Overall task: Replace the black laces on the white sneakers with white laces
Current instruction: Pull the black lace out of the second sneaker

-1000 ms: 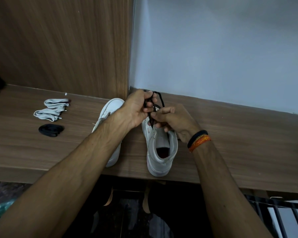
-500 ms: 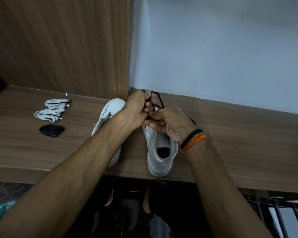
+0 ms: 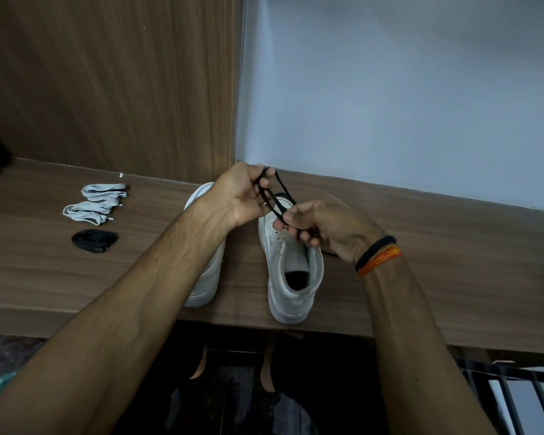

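Note:
Two white sneakers stand on the wooden shelf [image 3: 421,252], toes toward the wall. The right sneaker [image 3: 291,271] shows bare eyelets and its open collar. The left sneaker [image 3: 206,277] is largely hidden under my left forearm. A black lace [image 3: 278,196] runs in loops between my hands, above the right sneaker's toe. My left hand [image 3: 244,194] pinches its upper loops; my right hand [image 3: 322,226] grips the lower part. Two bundled white laces [image 3: 104,190] [image 3: 87,211] and a bundled black lace [image 3: 95,240] lie at the left.
A wood panel [image 3: 123,83] rises behind the left part of the shelf and a pale wall [image 3: 390,89] behind the right. The shelf's front edge runs just below the sneaker heels. Dark metal bars [image 3: 515,397] show at the bottom right.
My right hand has drawn back to the right and toward me, stretching the black lace out from my left hand. The left hand stays near the toe.

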